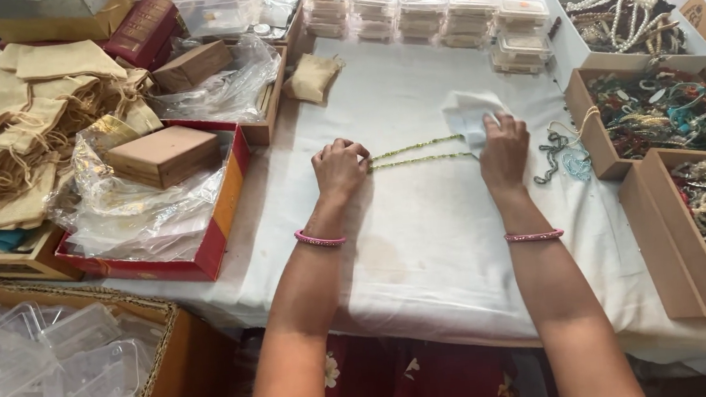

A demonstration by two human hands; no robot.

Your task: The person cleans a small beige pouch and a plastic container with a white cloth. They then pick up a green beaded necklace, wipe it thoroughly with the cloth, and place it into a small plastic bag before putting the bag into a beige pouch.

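I hold a green beaded necklace [417,152] stretched flat on the white table cloth [425,243] between both hands. My left hand [339,167] is curled shut over one end of the two strands. My right hand [503,147] presses the other end down with flattened fingers, which also rest on a white cloth [469,112]; I cannot tell whether those fingers pinch the beads or only pin them.

To do this step well, I judge that both strands should stay taut, parallel and untwisted, with even pull from each hand.

Just right of the necklace lies a loose pale blue bead string [567,158], close enough to snag. Further right stand open cardboard boxes of mixed jewellery [660,112]. Left of the necklace sits a red tray [225,193] holding plastic wrap and a small brown box [163,154]. Beyond the necklace, stacked clear plastic cases [431,14] line the far edge.
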